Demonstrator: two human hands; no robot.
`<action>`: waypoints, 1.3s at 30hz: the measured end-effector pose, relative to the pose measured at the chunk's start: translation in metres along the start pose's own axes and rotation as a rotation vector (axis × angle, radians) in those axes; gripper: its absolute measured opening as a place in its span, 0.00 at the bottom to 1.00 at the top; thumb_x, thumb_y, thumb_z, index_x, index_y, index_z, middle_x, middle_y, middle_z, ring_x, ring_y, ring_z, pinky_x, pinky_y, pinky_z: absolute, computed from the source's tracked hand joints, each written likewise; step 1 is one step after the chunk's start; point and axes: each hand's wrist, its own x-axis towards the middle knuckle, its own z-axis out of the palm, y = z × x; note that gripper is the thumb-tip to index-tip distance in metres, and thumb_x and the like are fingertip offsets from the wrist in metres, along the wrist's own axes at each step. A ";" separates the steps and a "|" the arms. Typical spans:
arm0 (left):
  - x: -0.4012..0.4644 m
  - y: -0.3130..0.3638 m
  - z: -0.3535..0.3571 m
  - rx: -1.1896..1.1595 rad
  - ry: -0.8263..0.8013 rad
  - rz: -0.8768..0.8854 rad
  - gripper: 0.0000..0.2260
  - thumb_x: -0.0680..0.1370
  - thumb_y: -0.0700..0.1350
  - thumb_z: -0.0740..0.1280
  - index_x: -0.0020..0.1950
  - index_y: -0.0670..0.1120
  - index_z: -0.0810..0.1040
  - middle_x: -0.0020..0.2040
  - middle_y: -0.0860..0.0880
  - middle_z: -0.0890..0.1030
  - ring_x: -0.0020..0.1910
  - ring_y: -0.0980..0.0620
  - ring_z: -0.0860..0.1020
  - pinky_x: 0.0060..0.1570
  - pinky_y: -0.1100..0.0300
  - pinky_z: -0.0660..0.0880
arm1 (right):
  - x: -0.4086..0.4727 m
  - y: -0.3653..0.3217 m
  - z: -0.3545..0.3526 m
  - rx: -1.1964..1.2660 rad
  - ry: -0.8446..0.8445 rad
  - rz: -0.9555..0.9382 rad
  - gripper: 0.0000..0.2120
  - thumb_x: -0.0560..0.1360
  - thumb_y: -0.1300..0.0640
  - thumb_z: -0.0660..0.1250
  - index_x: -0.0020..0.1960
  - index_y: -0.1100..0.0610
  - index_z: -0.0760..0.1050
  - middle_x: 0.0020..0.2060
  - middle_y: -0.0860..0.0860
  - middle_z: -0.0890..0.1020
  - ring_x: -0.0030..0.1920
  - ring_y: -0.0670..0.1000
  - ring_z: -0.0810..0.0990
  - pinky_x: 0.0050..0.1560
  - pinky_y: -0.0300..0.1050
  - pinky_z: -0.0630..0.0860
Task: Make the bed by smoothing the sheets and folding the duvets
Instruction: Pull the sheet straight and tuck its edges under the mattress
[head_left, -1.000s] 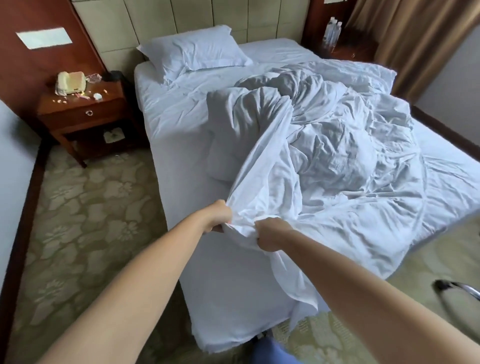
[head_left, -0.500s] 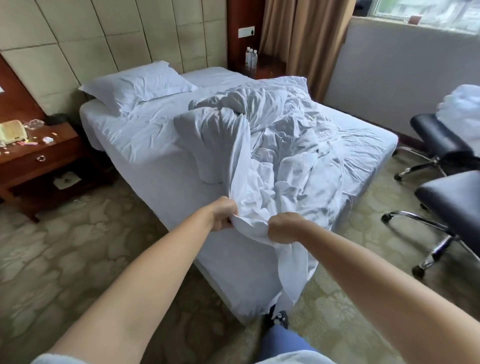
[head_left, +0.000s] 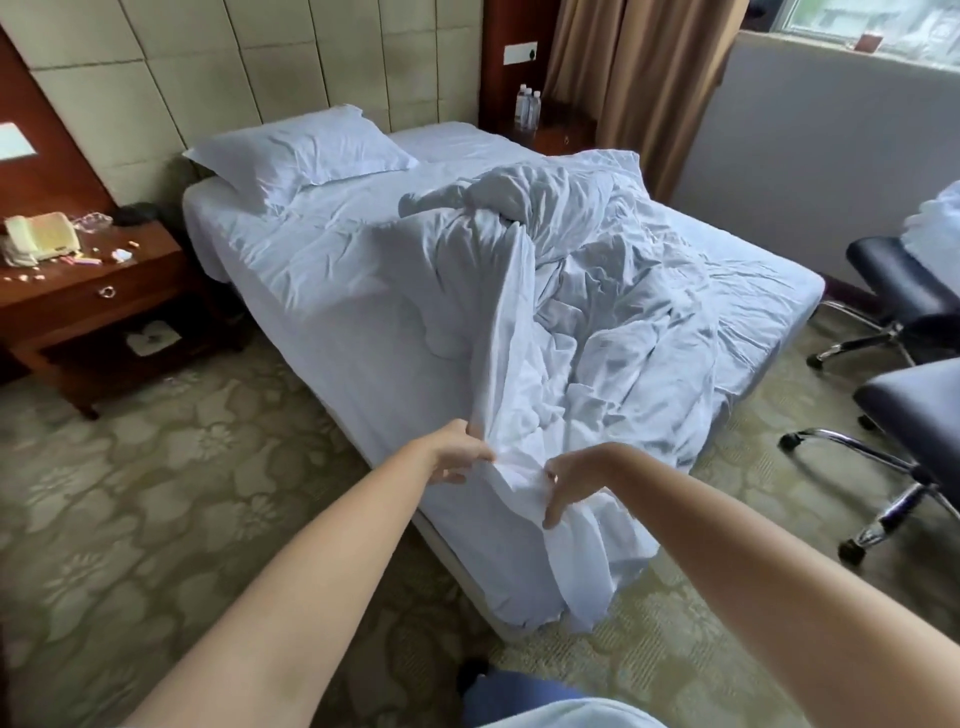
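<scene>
A crumpled white duvet (head_left: 597, 312) is heaped across the bed (head_left: 332, 291), and one corner of it is drawn out over the near corner of the mattress, with its loose end hanging down toward the carpet (head_left: 156, 493). That bunched corner is pinched by the left hand (head_left: 457, 457) between thumb and fingers – the right hand (head_left: 569, 480) is curled onto the same bunch just beside it, thumb pointing down. A pillow (head_left: 301, 150) is seen at the head of the bed; a nightstand (head_left: 93, 291) with a telephone (head_left: 39, 239) stands beside it, and two office chairs (head_left: 914, 410) are placed at the right
</scene>
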 end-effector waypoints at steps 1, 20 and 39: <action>0.004 -0.002 -0.006 0.040 -0.012 -0.032 0.18 0.78 0.42 0.66 0.66 0.45 0.66 0.63 0.48 0.72 0.56 0.49 0.73 0.59 0.53 0.74 | 0.006 0.000 -0.003 0.021 0.028 -0.001 0.29 0.71 0.49 0.73 0.66 0.61 0.70 0.61 0.55 0.75 0.60 0.56 0.75 0.57 0.44 0.71; 0.219 0.144 -0.151 0.473 0.161 0.151 0.18 0.79 0.34 0.56 0.68 0.43 0.71 0.65 0.41 0.73 0.60 0.46 0.73 0.51 0.65 0.66 | 0.204 0.027 -0.197 0.356 0.631 0.061 0.36 0.75 0.45 0.66 0.76 0.54 0.54 0.71 0.56 0.63 0.71 0.59 0.63 0.68 0.55 0.65; 0.390 0.253 -0.258 1.309 0.004 0.597 0.25 0.76 0.35 0.56 0.72 0.49 0.66 0.70 0.51 0.67 0.69 0.48 0.65 0.60 0.53 0.70 | 0.327 0.024 -0.342 0.676 0.821 0.399 0.41 0.73 0.50 0.70 0.76 0.59 0.50 0.70 0.58 0.63 0.70 0.59 0.63 0.67 0.52 0.65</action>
